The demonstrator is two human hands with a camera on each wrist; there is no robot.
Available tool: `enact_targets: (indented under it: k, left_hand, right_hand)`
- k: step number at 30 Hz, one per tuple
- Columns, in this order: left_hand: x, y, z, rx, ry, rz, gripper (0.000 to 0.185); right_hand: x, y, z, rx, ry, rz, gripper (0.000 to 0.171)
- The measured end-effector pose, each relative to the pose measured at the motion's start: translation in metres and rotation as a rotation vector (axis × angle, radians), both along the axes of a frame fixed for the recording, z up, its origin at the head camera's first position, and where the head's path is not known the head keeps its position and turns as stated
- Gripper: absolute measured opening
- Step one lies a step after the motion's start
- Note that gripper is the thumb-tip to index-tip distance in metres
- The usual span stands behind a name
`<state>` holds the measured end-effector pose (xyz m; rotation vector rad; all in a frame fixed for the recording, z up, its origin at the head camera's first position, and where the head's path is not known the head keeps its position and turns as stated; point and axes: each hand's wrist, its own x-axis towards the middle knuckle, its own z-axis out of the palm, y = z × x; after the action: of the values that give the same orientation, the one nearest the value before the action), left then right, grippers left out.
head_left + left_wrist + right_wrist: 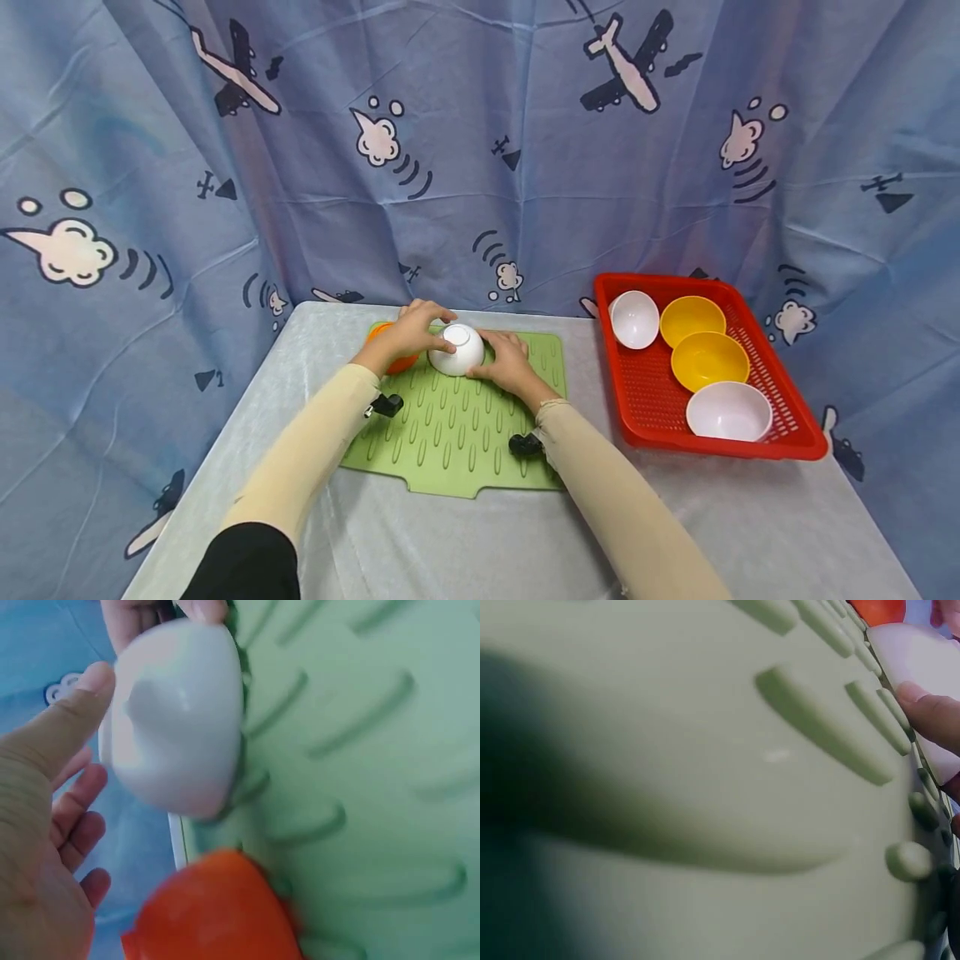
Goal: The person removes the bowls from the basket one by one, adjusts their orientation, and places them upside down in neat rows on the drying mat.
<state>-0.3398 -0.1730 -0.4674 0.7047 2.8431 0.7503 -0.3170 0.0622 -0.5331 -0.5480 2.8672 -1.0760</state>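
The white bowl (456, 349) sits upside down on the green ridged mat (457, 433), its small foot ring facing up; it is plain, glossy and smooth, with no writing or label to be read on it. The left hand (408, 332) cups its far left side, thumb and fingers curled against the wall, and the right hand (508, 360) presses its fingers to the opposite side, so the bowl is held between both. Just behind the left hand, partly hidden, lies an orange bowl (390, 354) on the mat's corner. Well off to the right of the grip, a red basket (787, 417) holds two white and two yellow bowls.
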Motion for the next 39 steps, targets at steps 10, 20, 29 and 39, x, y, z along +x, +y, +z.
enact_targets:
  k: [10,20,29,39]
  left_hand:
    - [0.003,0.018,-0.006,0.031,-0.05,0.088,0.055]
    - [0.009,0.022,-0.01,0.058,-0.037,0.122,0.054]
    - [0.014,0.023,-0.01,0.089,-0.058,0.16,0.054]
    - [0.016,0.025,-0.01,0.095,-0.06,0.181,0.052]
  right_hand:
    - [0.015,-0.002,0.019,0.031,0.03,-0.02,0.089]
    - [0.04,0.061,0.184,-0.028,0.345,0.151,0.079]
    - [0.004,0.194,0.19,0.064,0.337,0.081,0.066]
    - [-0.021,0.268,0.118,0.258,0.184,0.0,0.084]
